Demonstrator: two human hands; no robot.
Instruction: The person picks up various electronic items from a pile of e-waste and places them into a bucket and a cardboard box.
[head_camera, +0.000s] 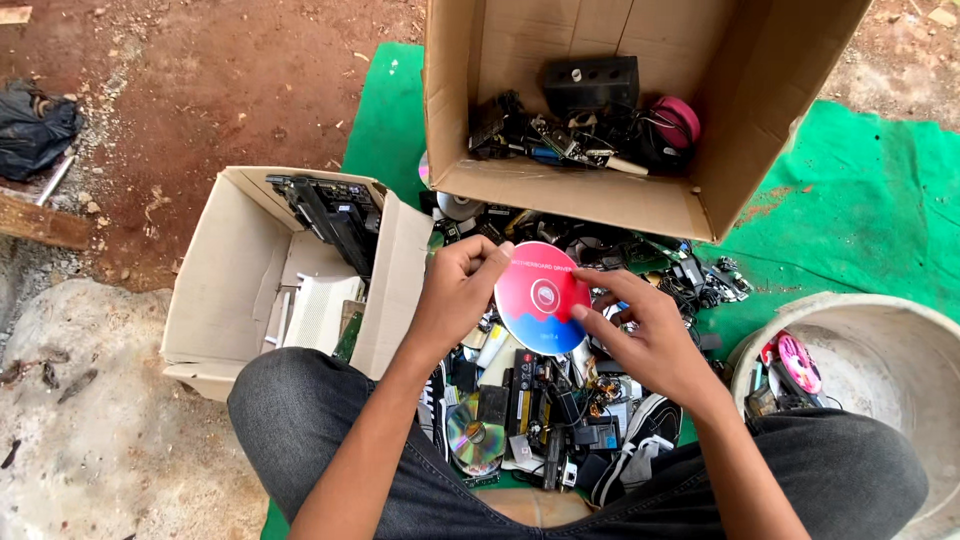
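The red-and-blue disc (541, 297) sits between your hands above a heap of electronic scrap (540, 400) on the green mat (860, 200). Your left hand (458, 290) grasps its left edge; your right hand (645, 335) pinches its right edge. Cardboard boxes (230, 280) and a pale tub (900, 350) flank the heap.

Head cam, looks steeply down, close over lap.

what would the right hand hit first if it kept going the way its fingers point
The right hand points up-left, with its fingers already on the red and blue disc. Past the disc, it would probably meet the left hand gripping the opposite edge, though depth is hard to judge from above.
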